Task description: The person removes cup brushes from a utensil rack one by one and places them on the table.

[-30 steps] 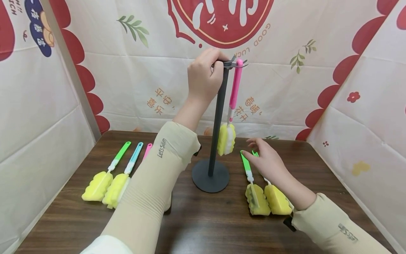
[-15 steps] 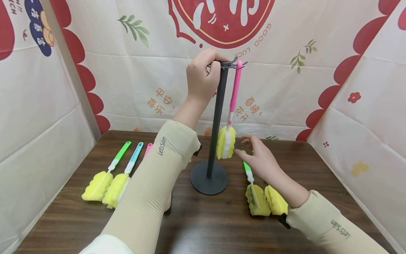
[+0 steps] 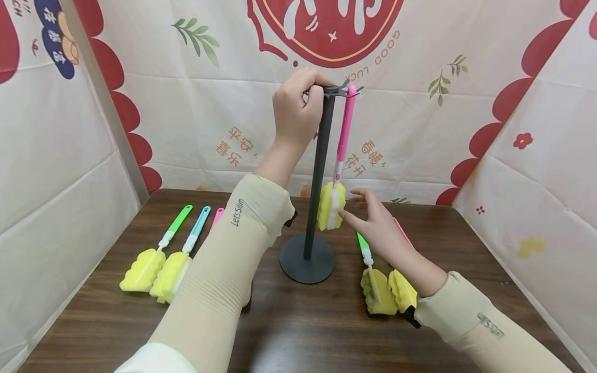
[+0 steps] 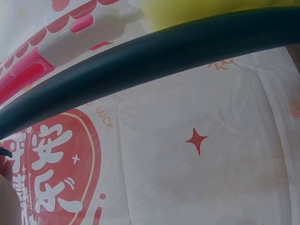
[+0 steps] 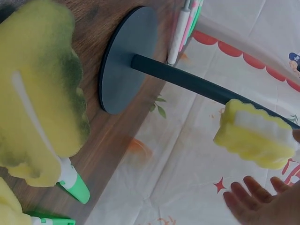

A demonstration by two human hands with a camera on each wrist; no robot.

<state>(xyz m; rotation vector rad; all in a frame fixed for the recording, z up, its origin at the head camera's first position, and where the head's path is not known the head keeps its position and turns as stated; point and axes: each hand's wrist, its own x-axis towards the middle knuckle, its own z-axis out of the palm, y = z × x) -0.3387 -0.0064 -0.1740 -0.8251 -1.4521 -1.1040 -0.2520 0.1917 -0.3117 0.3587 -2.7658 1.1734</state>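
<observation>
In the head view my left hand [image 3: 298, 106] grips the top of a black hook stand [image 3: 319, 171], fingers curled over it. From one of its hooks hangs a sponge bottle brush [image 3: 344, 129] with a pink handle and a yellow and white sponge head. My right hand [image 3: 380, 225] is beside that sponge, fingers spread and holding nothing. Whether its thumb touches the sponge [image 5: 255, 133] I cannot tell. Below the right hand lie a green-handled brush [image 3: 378, 292] with a dark-stained sponge and another yellow sponge brush [image 3: 402, 290], partly hidden by the wrist.
On the table's left lie a green-handled brush [image 3: 143, 269], a blue-handled brush [image 3: 170, 274] and a pink handle [image 3: 217, 216], mostly behind my left sleeve. Another pink handle [image 3: 402, 230] shows behind the right hand. A printed cloth [image 3: 200, 119] walls the table's back and sides.
My right hand has moved left and slightly up, from over the green handles to the hanging brush's sponge. My left hand stays at the stand's top; the stand has shifted slightly left.
</observation>
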